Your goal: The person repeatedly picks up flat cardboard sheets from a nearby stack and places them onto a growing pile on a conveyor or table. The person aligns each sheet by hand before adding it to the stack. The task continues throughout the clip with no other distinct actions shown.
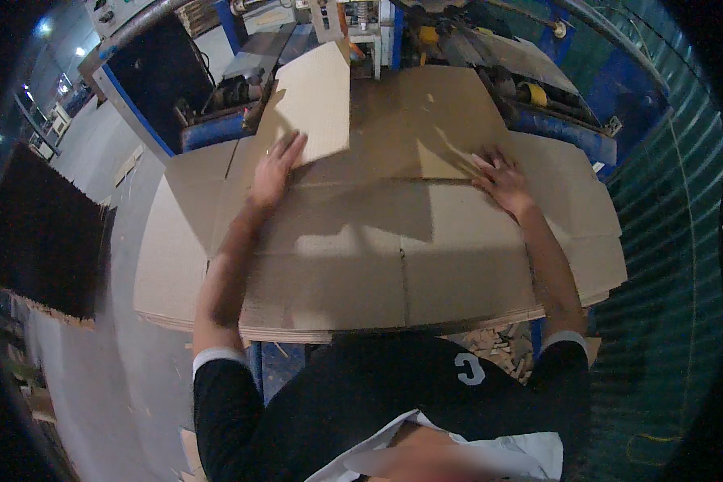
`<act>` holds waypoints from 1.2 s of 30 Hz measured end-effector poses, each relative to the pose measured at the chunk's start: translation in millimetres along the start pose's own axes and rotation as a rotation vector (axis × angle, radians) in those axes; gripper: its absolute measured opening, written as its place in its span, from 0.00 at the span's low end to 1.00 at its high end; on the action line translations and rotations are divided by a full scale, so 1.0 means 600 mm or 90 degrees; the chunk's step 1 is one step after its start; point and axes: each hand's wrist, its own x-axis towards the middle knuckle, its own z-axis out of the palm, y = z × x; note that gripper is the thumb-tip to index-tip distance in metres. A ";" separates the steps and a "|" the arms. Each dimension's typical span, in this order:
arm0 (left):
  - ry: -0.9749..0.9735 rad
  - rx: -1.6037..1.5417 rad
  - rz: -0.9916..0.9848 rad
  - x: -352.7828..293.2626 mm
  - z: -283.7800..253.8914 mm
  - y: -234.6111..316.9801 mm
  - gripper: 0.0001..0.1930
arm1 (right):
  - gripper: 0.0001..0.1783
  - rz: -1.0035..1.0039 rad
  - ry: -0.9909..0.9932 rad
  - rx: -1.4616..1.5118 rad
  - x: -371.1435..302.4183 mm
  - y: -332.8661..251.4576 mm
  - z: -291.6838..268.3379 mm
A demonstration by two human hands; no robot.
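A stack of brown cardboard sheets [337, 277] lies in front of me, creased and slotted into panels. At its far side a paler cardboard panel [320, 104] stands out at the left, lit brighter than the rest. My left hand [273, 170] rests at this panel's lower left edge, fingers stretched out. Beside it, a darker brown panel [414, 112] reaches back toward the machine. My right hand [502, 181] lies at that panel's near right corner, its fingers spread on the cardboard. Neither hand shows a clear grip.
Beyond the stack stands a blue-framed machine [217, 128] with rollers and a yellow part [532, 94] at the right. A dark stack of sheets [48, 233] stands on the left floor. Green corrugated sheeting [667, 281] runs along the right. Cardboard scraps [506, 353] lie below the near edge.
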 end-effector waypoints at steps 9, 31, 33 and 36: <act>0.295 0.068 -0.171 -0.155 -0.078 -0.031 0.37 | 0.29 0.186 0.087 0.157 -0.189 0.032 -0.064; 1.116 -0.660 -0.419 -0.478 -0.172 -0.113 0.19 | 0.24 0.601 1.004 0.914 -0.449 0.292 0.042; 0.958 -0.817 -0.441 -0.486 -0.179 -0.136 0.15 | 0.21 0.550 0.789 0.978 -0.437 0.324 0.037; 0.727 -0.636 -0.580 -0.474 -0.185 -0.144 0.12 | 0.22 0.523 0.718 1.003 -0.409 0.293 -0.030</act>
